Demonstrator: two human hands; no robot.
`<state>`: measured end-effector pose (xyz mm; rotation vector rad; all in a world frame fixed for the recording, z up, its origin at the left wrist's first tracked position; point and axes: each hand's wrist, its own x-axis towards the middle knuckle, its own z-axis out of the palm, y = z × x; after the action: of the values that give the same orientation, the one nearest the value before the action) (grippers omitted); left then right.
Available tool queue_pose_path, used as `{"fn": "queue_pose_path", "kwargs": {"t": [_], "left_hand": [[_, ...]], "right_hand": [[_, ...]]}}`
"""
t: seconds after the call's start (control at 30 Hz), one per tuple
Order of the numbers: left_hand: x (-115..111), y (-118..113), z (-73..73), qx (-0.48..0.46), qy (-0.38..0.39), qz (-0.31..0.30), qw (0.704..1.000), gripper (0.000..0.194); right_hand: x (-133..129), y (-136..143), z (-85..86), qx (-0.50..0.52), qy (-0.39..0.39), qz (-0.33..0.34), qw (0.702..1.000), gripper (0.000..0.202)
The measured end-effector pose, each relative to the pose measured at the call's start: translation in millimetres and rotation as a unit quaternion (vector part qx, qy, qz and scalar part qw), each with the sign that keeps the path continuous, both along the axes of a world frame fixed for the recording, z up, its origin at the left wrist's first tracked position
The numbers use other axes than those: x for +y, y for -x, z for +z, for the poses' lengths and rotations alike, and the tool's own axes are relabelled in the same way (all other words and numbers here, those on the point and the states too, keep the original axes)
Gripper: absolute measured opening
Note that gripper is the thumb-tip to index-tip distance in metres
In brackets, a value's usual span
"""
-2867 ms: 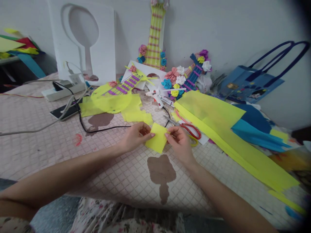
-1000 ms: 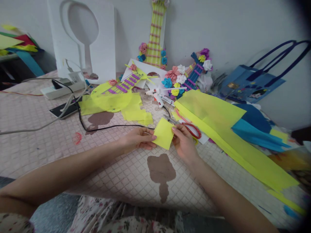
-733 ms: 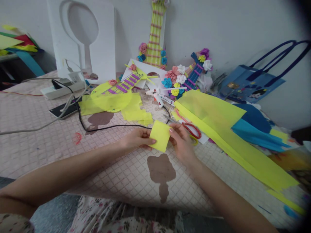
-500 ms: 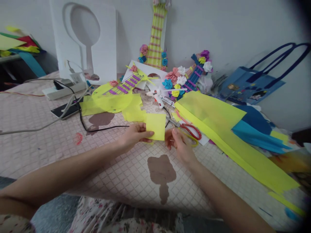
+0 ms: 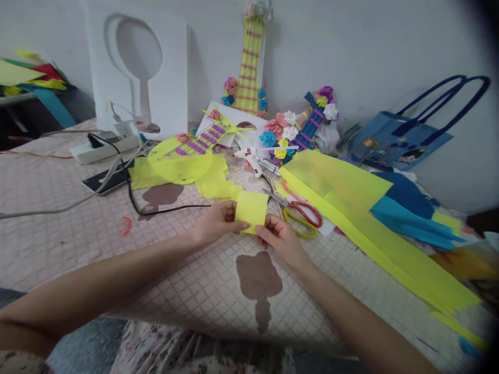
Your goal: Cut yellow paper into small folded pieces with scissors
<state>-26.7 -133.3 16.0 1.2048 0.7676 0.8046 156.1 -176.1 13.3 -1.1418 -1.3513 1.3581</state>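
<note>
A small yellow paper square [image 5: 251,210] is held up above the table between both hands. My left hand [image 5: 220,223] pinches its left edge, thumb in front. At the lower right corner, my right hand [image 5: 280,239] has closed thumb and fingers on the same square. Just beyond the right hand lie scissors [image 5: 302,218] with red and yellow handles. Behind the square rest yellow paper pieces [image 5: 214,182] and a white hot glue gun [image 5: 251,160] with a black cord.
Long yellow sheets [image 5: 351,202] and blue paper [image 5: 413,221] spread on the right, near a blue bag [image 5: 401,137]. At left are a power strip [image 5: 105,148], a phone [image 5: 107,179] and cords. Flower-trimmed paper guitars [image 5: 251,67] and a white cut-out board [image 5: 169,78] stand behind.
My right hand has moved in from beside the paper square and taken hold of its lower right corner. My left hand keeps its pinch on the left edge.
</note>
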Motion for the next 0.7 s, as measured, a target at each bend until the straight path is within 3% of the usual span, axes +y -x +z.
{"fn": "queue_pose_path", "kwargs": {"t": [0.2,0.5,0.7], "left_hand": [[-6.0,-4.3,-7.5,0.042,-0.077,-0.025,0.996,0.037],[-2.1,-0.7,4.0,0.017,-0.113,0.082,0.99,0.023],[-3.2,-1.0,1.5,0.02,-0.135,0.072,0.988,0.021]], "right_hand": [[2.9,-1.9,-0.4,0.043,-0.023,-0.07,0.996,0.023],[-1.3,1.3,1.6,-0.01,-0.059,-0.052,0.997,0.019],[-0.2,0.8,5.2,0.043,-0.118,-0.142,0.982,0.03]]}}
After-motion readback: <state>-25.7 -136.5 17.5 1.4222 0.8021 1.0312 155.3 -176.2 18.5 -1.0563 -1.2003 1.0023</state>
